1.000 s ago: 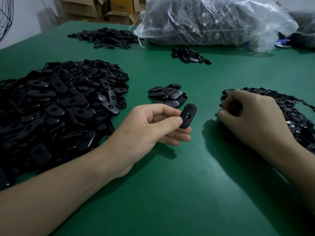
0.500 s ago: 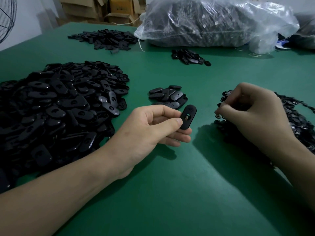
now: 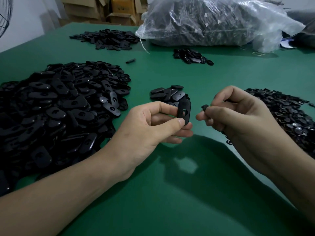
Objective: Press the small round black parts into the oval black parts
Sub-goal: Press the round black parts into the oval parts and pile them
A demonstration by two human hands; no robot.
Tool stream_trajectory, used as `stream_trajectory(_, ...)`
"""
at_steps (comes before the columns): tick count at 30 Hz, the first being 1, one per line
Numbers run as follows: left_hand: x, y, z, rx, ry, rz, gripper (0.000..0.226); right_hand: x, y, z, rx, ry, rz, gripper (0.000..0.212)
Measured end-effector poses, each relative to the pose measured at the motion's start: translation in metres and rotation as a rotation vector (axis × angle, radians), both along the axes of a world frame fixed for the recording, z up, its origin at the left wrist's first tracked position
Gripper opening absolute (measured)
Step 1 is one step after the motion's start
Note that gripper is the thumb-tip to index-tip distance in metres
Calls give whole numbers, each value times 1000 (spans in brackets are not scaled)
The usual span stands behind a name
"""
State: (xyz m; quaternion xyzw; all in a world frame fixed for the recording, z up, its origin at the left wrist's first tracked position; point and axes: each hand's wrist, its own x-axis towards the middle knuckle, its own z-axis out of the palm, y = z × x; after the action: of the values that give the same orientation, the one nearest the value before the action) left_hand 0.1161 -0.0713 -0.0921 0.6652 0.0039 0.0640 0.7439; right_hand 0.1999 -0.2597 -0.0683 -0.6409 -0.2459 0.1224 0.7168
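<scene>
- The left hand point(image 3: 153, 126) pinches one oval part point(image 3: 184, 110) between thumb and fingers, above the worktop point(image 3: 170, 201). The part's long axis is nearly upright and its slot shows.
- The right hand point(image 3: 238, 120) has its fingertips closed on a small round part point(image 3: 205, 106). This sits just right of the oval part, level with its upper half and apart from it.
- The next move is probably a short push leftward into the slot, which lies slightly lower.
- The oval heap point(image 3: 56, 106) lies left, the round heap point(image 3: 286, 113) right.
</scene>
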Motion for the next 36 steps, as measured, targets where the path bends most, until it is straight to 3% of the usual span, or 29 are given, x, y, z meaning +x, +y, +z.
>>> stream_trajectory(17, 3, 1, -6, 124, -74, 137, 8, -2, -1, 1, -70, -101, 9, 9)
stream_trajectory(21, 1, 0, -3, 51, -75, 110, 11, -3, 0, -2, -101, -104, 27, 16)
stream_trajectory(36, 4, -1, -9, 172, -93, 156, 5, 0, 1, -7, -111, 2, 43, 32)
